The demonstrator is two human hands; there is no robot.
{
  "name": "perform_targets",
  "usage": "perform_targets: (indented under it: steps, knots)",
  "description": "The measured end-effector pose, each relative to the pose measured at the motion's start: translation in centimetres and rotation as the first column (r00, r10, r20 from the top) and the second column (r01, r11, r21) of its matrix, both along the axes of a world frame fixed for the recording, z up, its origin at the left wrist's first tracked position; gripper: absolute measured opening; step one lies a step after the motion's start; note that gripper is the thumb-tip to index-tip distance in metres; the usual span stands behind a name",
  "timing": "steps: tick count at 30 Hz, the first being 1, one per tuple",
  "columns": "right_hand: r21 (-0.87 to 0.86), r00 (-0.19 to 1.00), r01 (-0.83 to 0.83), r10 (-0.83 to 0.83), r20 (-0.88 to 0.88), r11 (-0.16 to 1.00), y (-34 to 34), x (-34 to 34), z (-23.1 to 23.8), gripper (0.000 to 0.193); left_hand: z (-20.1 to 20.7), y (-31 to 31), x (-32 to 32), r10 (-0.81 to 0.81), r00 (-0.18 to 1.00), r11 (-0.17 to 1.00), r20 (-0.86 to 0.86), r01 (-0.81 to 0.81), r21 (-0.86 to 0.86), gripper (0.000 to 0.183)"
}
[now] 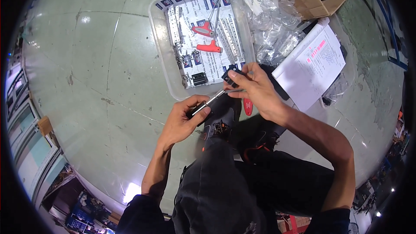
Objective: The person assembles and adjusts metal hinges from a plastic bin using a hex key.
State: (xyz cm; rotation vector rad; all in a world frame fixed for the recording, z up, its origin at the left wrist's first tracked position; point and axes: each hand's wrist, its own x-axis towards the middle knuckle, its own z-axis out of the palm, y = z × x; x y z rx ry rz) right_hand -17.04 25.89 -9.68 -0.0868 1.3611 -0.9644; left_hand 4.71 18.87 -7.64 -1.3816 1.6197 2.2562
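My left hand (pixel 184 119) is closed round a dark cylindrical part with a shiny metal rod (pixel 213 99) pointing toward my right hand. In the fingers of my right hand (pixel 256 89) is a black block-shaped part (pixel 231 76), close to the rod's far end. Just below that hand shows a red handle (pixel 248 107); whether the fingers hold it, I cannot tell. Both hands are over my shoes, at the near edge of a translucent plastic bin (pixel 173 87). Inside the bin lie red-handled hex keys (pixel 209 47), perforated metal strips (pixel 229 39) and another black part (pixel 199 79).
Right of the bin are clear plastic bags (pixel 273 26), an open cardboard box (pixel 310 0) and a printed paper sheet (pixel 314 67). A blue metal frame (pixel 388 30) stands at the far right. Small hardware (pixel 187 58) is scattered along the bin's left side.
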Motion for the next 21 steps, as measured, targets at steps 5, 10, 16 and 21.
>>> perform_targets:
  steps: [5,10,16,21]
  knots:
    - [-0.010,0.996,0.053,-0.052,0.073,0.999,0.7,0.8,0.0,0.037,0.0,0.3,-1.0,0.049,0.999,0.998,-0.012,-0.049,0.027,0.023]
    - [-0.068,0.986,0.033,-0.021,0.168,0.997,0.7,1.1,0.0,0.032,0.0,0.4,-1.0,0.068,0.995,0.997,0.075,-0.071,0.033,0.022]
    - [-0.080,0.980,-0.127,0.138,0.143,0.989,0.9,0.8,-0.8,0.034,-0.3,0.5,-0.7,0.106,0.990,0.994,0.092,-0.106,-0.007,0.019]
    - [-0.165,0.849,-0.492,0.513,0.127,0.855,0.4,0.5,-0.4,0.037,-0.7,0.8,-0.6,0.018,0.999,0.991,0.033,-0.013,-0.133,0.016]
